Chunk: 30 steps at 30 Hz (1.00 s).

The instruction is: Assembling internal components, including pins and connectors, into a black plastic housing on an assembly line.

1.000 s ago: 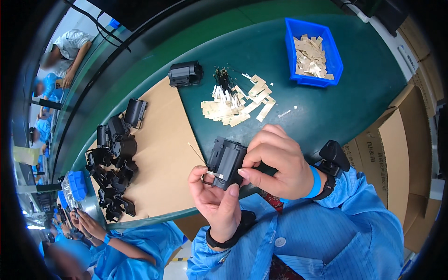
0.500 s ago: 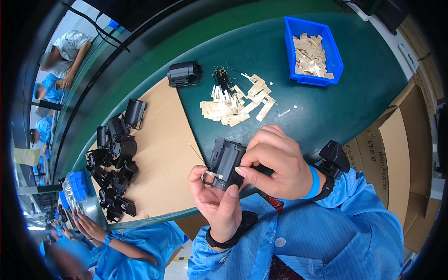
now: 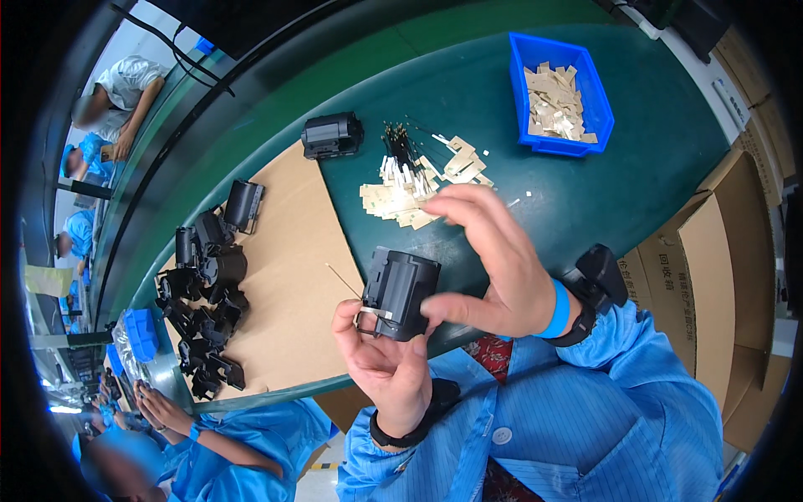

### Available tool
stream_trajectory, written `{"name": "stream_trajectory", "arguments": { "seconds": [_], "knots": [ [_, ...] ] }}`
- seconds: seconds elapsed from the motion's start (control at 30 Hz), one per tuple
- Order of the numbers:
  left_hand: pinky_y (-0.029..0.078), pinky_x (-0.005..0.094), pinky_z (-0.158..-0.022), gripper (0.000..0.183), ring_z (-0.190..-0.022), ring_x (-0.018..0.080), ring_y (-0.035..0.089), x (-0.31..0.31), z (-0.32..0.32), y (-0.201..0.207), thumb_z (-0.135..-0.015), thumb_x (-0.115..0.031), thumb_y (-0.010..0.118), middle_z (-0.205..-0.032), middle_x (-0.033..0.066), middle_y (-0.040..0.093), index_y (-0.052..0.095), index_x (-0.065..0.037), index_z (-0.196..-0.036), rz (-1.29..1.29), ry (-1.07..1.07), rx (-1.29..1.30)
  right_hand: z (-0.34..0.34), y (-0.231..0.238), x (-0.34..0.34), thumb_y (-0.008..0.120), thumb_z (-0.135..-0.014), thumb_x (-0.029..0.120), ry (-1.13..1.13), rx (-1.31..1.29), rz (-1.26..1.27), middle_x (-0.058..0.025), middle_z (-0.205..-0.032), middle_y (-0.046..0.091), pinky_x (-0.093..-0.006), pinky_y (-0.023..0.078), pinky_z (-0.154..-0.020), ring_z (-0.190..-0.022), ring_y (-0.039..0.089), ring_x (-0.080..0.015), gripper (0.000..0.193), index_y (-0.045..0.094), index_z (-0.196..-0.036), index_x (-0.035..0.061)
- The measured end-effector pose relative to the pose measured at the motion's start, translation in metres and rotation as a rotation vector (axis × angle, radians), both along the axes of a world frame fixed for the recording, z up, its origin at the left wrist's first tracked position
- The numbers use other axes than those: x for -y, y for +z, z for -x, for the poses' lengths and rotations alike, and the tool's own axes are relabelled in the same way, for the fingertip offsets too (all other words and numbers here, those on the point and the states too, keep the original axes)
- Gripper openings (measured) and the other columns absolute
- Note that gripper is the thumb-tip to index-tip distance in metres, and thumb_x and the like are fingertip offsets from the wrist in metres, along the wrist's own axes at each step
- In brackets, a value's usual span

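Observation:
A black plastic housing rests upright in my left hand, whose fingers and thumb grip its lower end. Across the lower left of the housing runs a small white strip, and a thin wire sticks out past its left side. My right hand is open, fingers stretched apart above the table. Its thumb tip is at the housing's lower right edge; whether it touches cannot be made out. Beyond the hands lies a pile of thin black leads with white ends and beige paper strips.
Several black housings crowd a cardboard sheet on the left. Another black housing stands farther back. A blue bin of beige pieces sits at the far right, above an open cardboard box. Co-workers sit along the left.
My right hand has opened, its fingers lifting off the housing and spreading toward the pile of strips. The left hand still holds the housing, tilted slightly differently.

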<state>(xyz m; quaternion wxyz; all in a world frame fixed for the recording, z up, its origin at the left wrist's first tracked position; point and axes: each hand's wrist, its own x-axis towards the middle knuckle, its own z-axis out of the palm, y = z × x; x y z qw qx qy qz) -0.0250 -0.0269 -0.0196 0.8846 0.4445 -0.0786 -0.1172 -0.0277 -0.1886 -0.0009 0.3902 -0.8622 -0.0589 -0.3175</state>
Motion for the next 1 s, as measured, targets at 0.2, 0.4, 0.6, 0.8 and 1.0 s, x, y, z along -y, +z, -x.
{"name": "stream_trajectory", "arguments": {
  "seconds": [0.2, 0.4, 0.6, 0.8, 1.0],
  "knots": [
    [0.049, 0.0392, -0.087, 0.074, -0.107, 0.0274, 0.053, 0.003, 0.003, 0.004, -0.074, 0.004, 0.064, -0.119, 0.0167, 0.045, 0.02, -0.007, -0.133, -0.008, -0.021, 0.063, -0.002, -0.012, -0.021, 0.075, -0.066, 0.037, 0.254, -0.218, -0.393, -0.0176, -0.107, 0.05, -0.0354, 0.043, -0.082, -0.096, 0.052, -0.0288, 0.072, 0.047, -0.119, -0.0031],
    [0.048, 0.0447, -0.087, 0.069, -0.108, 0.0247, 0.05, 0.0, 0.002, 0.014, -0.072, 0.008, 0.061, -0.119, 0.0127, 0.043, 0.025, -0.009, -0.128, 0.106, -0.15, -0.178, -0.003, -0.021, -0.013, 0.068, -0.075, 0.029, 0.221, -0.097, -0.281, -0.0173, -0.093, 0.055, -0.0351, 0.047, -0.07, -0.08, 0.057, -0.0302, 0.05, 0.054, -0.11, -0.0038],
    [0.05, 0.0343, -0.071, 0.055, -0.094, 0.0189, 0.055, -0.005, -0.001, 0.023, -0.081, -0.001, 0.057, -0.11, 0.0102, 0.05, 0.03, -0.013, -0.127, 0.034, -0.195, -0.384, -0.003, -0.007, -0.016, 0.064, -0.078, 0.026, 0.179, 0.043, -0.088, -0.0161, -0.087, 0.056, -0.034, 0.048, -0.064, -0.073, 0.058, -0.0294, 0.04, 0.056, -0.103, -0.0056],
    [0.05, 0.0253, -0.067, 0.047, -0.088, 0.0176, 0.059, -0.041, -0.048, 0.046, -0.082, -0.007, 0.059, -0.103, 0.0102, 0.056, 0.04, -0.003, -0.124, -0.445, -0.099, -0.085, -0.022, -0.002, 0.034, 0.058, -0.078, 0.017, 0.214, -0.002, 0.246, -0.011, -0.075, 0.053, -0.0368, 0.047, -0.062, -0.074, 0.056, -0.0284, 0.016, 0.058, -0.08, 0.0011],
    [0.044, 0.026, -0.064, 0.046, -0.086, 0.012, 0.057, -0.053, -0.189, 0.085, -0.082, -0.014, 0.063, -0.102, 0.0043, 0.056, 0.045, -0.01, -0.124, -0.704, 0.225, 0.208, -0.044, 0.001, 0.058, 0.063, -0.072, 0.011, 0.091, -0.202, 0.44, -0.0118, -0.079, 0.055, -0.0383, 0.045, -0.068, -0.078, 0.053, -0.0296, 0.013, 0.06, -0.082, 0.0016]
  ]
}}
